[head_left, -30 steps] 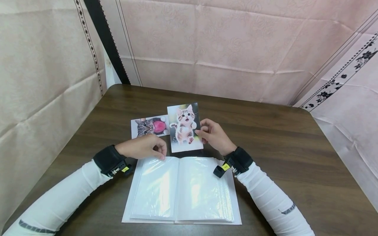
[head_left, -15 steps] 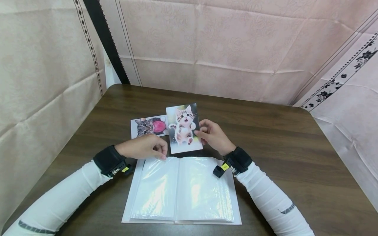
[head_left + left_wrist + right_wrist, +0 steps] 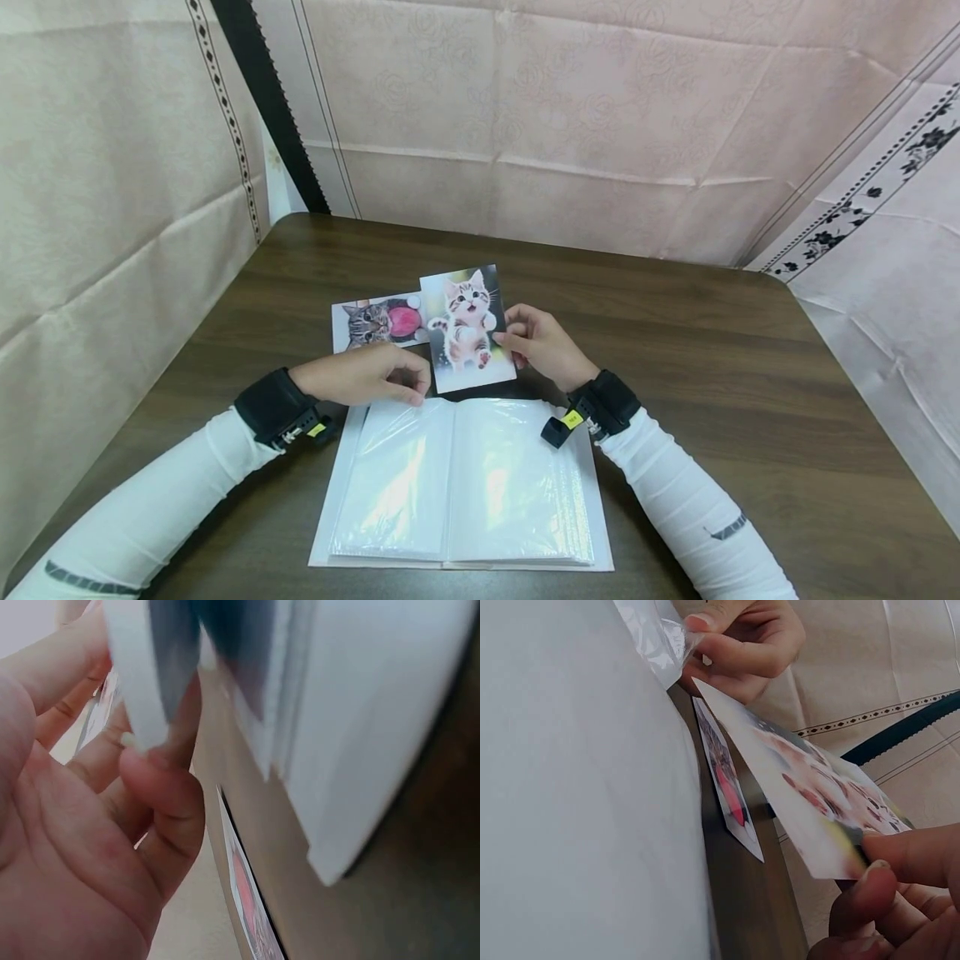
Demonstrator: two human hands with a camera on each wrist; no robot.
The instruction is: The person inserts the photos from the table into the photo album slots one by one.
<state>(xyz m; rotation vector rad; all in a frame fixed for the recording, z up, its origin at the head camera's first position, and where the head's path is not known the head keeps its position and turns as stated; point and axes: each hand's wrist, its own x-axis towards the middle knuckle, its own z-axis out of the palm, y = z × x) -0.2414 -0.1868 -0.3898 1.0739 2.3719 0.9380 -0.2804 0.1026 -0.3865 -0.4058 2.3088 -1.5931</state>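
An open photo album (image 3: 525, 483) with clear plastic pockets lies on the table. At the top of its left page, my left hand (image 3: 371, 372) pinches the edge of a plastic pocket (image 3: 673, 637) between thumb and finger, the pocket's corner lifted in the right wrist view. My right hand (image 3: 551, 350) holds a photo of a white-and-tan kitten (image 3: 467, 329) by its right edge, thumb on the front. The photo is raised and tilted just beyond the album's spine. A second photo, a tabby cat with something pink (image 3: 382, 321), lies sideways behind my left hand, which hides its lower part.
The dark wooden table (image 3: 712, 375) stretches out to both sides and behind the photos. Pale patterned cloth (image 3: 585, 108) hangs around its back and sides. Black wrist mounts (image 3: 603, 408) sit over the album's top corners.
The kitten photo has shifted slightly left and toward the album in my right hand. My left hand has edged a little to the right at the page's top.
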